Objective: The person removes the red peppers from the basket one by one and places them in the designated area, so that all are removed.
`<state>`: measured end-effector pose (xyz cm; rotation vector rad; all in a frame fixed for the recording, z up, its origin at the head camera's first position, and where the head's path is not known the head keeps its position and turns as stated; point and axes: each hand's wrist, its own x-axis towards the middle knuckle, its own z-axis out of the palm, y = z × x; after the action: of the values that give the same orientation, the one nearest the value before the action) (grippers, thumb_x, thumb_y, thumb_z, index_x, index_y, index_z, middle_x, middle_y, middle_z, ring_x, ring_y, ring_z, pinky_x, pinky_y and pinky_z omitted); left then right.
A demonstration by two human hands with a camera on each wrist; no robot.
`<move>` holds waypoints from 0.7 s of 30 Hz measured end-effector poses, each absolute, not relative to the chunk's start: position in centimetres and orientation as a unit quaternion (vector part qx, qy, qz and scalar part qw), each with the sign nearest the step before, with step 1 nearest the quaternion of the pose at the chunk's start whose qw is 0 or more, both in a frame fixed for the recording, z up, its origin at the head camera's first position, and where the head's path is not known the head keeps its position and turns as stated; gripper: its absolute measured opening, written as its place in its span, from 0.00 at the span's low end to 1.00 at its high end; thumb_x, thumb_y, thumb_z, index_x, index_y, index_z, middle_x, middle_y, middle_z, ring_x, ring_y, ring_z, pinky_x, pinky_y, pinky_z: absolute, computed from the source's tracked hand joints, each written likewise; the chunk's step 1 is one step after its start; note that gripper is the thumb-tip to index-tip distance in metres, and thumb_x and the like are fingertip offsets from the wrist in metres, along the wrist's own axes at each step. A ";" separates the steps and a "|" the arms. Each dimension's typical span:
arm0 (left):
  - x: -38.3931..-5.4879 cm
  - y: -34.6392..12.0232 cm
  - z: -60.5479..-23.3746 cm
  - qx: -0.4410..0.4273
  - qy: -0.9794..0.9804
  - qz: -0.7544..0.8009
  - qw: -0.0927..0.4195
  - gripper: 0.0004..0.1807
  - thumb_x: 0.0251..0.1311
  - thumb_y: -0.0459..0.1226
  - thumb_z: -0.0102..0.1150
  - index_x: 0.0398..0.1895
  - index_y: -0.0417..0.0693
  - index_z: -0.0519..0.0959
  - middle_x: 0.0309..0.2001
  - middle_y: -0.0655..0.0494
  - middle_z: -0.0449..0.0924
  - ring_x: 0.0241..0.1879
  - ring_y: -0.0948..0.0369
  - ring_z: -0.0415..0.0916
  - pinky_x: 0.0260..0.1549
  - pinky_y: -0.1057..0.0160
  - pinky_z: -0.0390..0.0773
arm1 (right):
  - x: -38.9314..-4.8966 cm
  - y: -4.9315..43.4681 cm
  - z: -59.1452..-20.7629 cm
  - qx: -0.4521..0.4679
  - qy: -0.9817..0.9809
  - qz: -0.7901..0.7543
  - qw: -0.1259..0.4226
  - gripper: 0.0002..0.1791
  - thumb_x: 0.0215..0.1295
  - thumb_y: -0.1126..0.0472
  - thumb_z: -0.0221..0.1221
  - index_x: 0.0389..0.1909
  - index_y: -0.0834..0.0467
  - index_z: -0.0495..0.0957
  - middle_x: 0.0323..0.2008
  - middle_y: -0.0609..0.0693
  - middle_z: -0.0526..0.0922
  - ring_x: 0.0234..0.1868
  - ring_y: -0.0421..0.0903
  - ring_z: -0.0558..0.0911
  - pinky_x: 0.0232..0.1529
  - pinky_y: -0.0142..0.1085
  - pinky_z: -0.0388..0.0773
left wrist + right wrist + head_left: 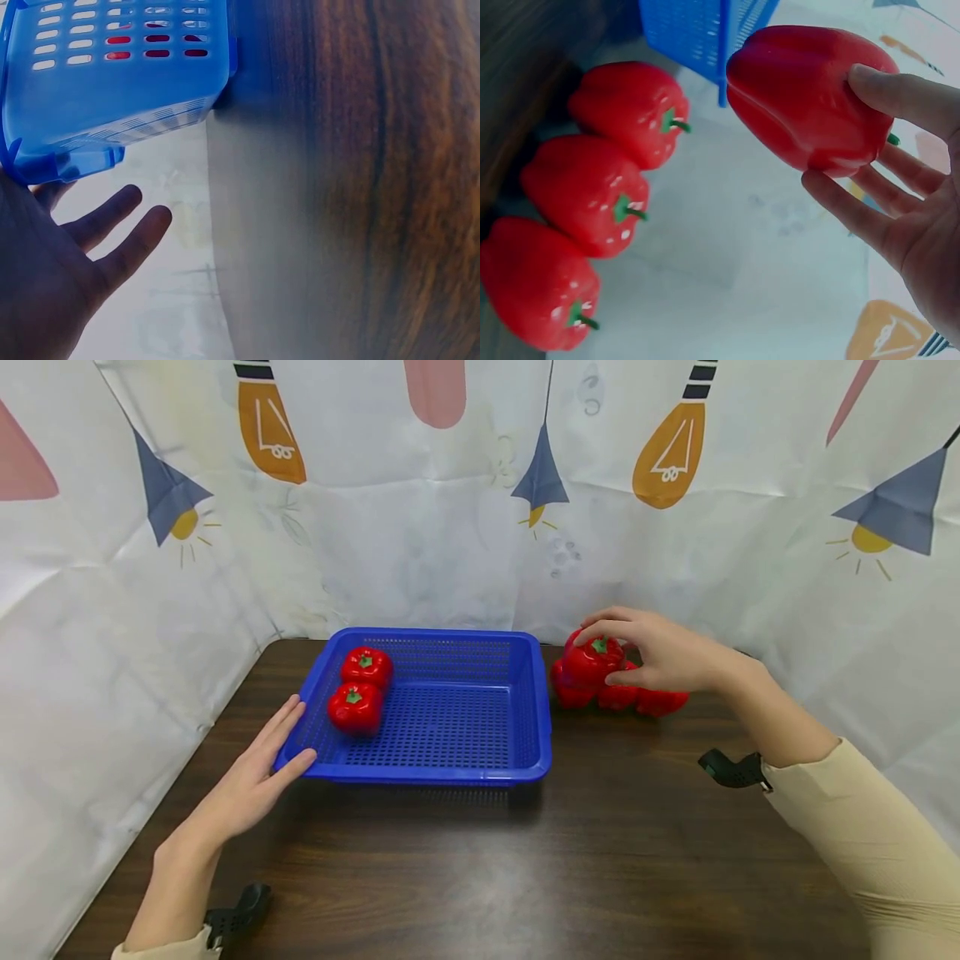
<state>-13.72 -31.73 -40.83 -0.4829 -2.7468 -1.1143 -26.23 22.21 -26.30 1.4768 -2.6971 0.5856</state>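
My right hand (651, 647) grips a red bell pepper (592, 662) between thumb and fingers, lifted above other peppers on the table. In the right wrist view, the held bell pepper (810, 97) is off the surface, and three more red peppers (585, 195) lie in a row beside it. A blue plastic basket (450, 774) stands to the left of them, with two red peppers (356, 708) inside at its left side. My left hand (247, 785), fingers extended, touches the basket's left front corner; in the left wrist view, the fingers (135, 247) spread beside the basket wall (112, 90).
The dark wooden table (480, 868) extends in front of the basket. A white curtain (420, 543) printed with lamps and bulbs hangs close behind and at both sides. Black wrist devices (731, 770) sit at both sleeves.
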 end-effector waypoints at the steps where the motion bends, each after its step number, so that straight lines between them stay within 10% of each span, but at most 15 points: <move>1: -13.7 -31.7 -40.8 -0.160 -0.912 -0.371 0.069 0.40 0.74 0.41 0.56 0.84 0.50 0.50 0.83 0.48 0.40 0.80 0.41 0.39 0.69 0.26 0.43 | -26.2 22.5 -26.6 0.471 -0.862 0.188 0.008 0.30 0.57 0.70 0.73 0.60 0.53 0.78 0.64 0.50 0.74 0.45 0.42 0.77 0.40 0.42 0.80; 21: -13.6 -31.7 -40.9 -0.162 -0.914 -0.365 0.070 0.40 0.75 0.41 0.56 0.84 0.49 0.50 0.83 0.49 0.41 0.79 0.40 0.40 0.68 0.26 0.43 | -24.9 23.7 -33.6 0.443 -0.874 0.198 -0.028 0.29 0.58 0.73 0.71 0.61 0.54 0.79 0.66 0.57 0.73 0.65 0.56 0.73 0.54 0.52 0.81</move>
<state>-13.60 -31.71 -40.86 -0.4885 -2.7502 -1.0974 -24.94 23.69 -33.56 1.4153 -2.7959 0.6331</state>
